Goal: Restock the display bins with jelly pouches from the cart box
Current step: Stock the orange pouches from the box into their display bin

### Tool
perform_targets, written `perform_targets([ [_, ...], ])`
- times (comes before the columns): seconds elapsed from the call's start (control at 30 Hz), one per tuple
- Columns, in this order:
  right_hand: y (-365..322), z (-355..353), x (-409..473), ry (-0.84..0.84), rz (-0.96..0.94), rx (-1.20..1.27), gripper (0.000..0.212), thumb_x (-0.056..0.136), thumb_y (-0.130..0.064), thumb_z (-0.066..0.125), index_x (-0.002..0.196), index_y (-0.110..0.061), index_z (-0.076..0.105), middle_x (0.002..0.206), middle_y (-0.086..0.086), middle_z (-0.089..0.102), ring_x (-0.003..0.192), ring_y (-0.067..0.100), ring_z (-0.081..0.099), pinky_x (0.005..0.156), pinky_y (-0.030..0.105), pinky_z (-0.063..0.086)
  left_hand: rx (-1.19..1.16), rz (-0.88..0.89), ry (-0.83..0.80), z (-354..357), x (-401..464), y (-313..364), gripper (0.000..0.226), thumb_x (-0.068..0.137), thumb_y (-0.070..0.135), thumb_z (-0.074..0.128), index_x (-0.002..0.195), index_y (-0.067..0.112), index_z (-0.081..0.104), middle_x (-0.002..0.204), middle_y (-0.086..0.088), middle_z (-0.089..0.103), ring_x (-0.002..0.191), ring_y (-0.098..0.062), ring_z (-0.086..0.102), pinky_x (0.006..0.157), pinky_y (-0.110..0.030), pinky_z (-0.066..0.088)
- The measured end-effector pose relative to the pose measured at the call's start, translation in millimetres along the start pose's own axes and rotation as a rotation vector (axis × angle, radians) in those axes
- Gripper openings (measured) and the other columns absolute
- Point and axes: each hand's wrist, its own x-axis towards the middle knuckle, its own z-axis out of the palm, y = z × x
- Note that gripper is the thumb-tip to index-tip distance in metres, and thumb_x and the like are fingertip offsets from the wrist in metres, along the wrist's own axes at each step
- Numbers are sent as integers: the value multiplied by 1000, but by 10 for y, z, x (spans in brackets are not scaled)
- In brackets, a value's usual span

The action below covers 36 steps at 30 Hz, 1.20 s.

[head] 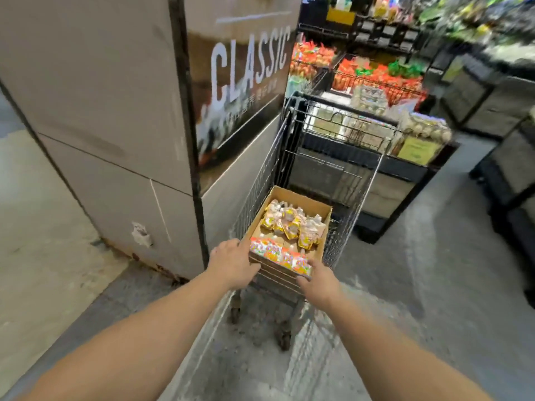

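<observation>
Jelly pouches (292, 224) lie in the box (315, 205) at the cart (333, 157) near end; left hand (231, 266) and right hand (318, 280) grip its handle, apparently steering toward the bins (376, 79).

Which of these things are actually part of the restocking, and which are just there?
Part of the job:
cardboard box
jelly pouches
wire cart
display bins
left hand
right hand

Just there:
CLASSIC sign
grey pillar

cart (359, 180): wire, on floor (405, 285), beside pillar
box (260, 224): open cardboard, sits in cart
pouches (292, 224): loose pile lying in box
</observation>
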Motion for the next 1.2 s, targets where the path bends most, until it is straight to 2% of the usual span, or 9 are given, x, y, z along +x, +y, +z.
perform_targets([
  [0.1, 72, -81, 405, -7, 81, 51, 61, 91, -28, 60, 145, -14, 37, 143, 10, 49, 129, 29, 49, 104, 32, 39, 8, 13, -54, 15, 499, 99, 56, 86, 55, 53, 133, 25, 44, 133, -6, 50, 126, -28, 44, 105, -41, 38],
  [0.23, 183, -189, 1105, -37, 94, 46, 63, 89, -28, 62, 145, -16, 36, 143, 11, 48, 122, 31, 54, 100, 39, 46, -10, -13, -89, 112, 1156, 171, 56, 83, 54, 55, 129, 24, 46, 131, -7, 52, 124, -29, 46, 101, -40, 41],
  [0.37, 306, -331, 1953, -119, 57, -23, 64, 93, -34, 59, 148, -14, 31, 145, 9, 46, 123, 28, 53, 94, 32, 44, -80, -139, -120, 281, 1815, 205, 57, 83, 54, 58, 131, 25, 46, 131, -8, 52, 124, -31, 46, 103, -40, 40],
  [0.43, 384, -397, 2378, -177, 62, -39, 64, 94, -32, 57, 149, -13, 29, 144, 11, 47, 116, 29, 57, 85, 30, 45, -132, -216, -140, 394, 2091, 248, 56, 84, 51, 59, 131, 25, 45, 126, -11, 54, 120, -34, 49, 98, -39, 42],
  [0.5, 474, -442, 2749, -239, 79, -21, 63, 95, -29, 57, 149, -13, 28, 139, 14, 52, 111, 29, 59, 86, 32, 48, -182, -283, -167, 518, 2332, 322, 59, 83, 48, 59, 135, 25, 42, 121, -14, 58, 116, -37, 53, 94, -39, 44],
  [0.63, 606, -423, 3357, -324, 91, 8, 63, 95, -31, 57, 149, -18, 29, 145, 10, 45, 111, 28, 60, 81, 30, 47, -271, -425, -233, 743, 2737, 452, 52, 87, 35, 63, 133, 13, 49, 123, -15, 59, 116, -35, 54, 96, -37, 43],
  [0.8, 730, 12, 3740, -456, 103, -2, 60, 93, -33, 58, 146, -20, 32, 148, 13, 40, 116, 29, 57, 90, 31, 45, -311, -510, -292, 1110, 3137, 401, 37, 89, 29, 64, 120, 9, 59, 120, -14, 64, 115, -34, 55, 95, -37, 44],
  [0.93, 963, 492, 3876, -523, 174, 27, 59, 95, -29, 56, 147, -17, 32, 146, 8, 45, 126, 27, 50, 91, 27, 39, -288, -591, -344, 1551, 3479, 210, 40, 89, 33, 63, 123, 14, 58, 121, -12, 64, 114, -32, 57, 90, -35, 44],
  [1.2, 1059, 1347, 3937, -553, 296, 184, 50, 92, -21, 60, 139, -13, 44, 124, 8, 61, 113, 25, 57, 90, 26, 40, -348, -827, -388, 2321, 3810, -223, 58, 77, 48, 67, 124, 15, 56, 127, -9, 62, 117, -31, 58, 93, -36, 46],
])
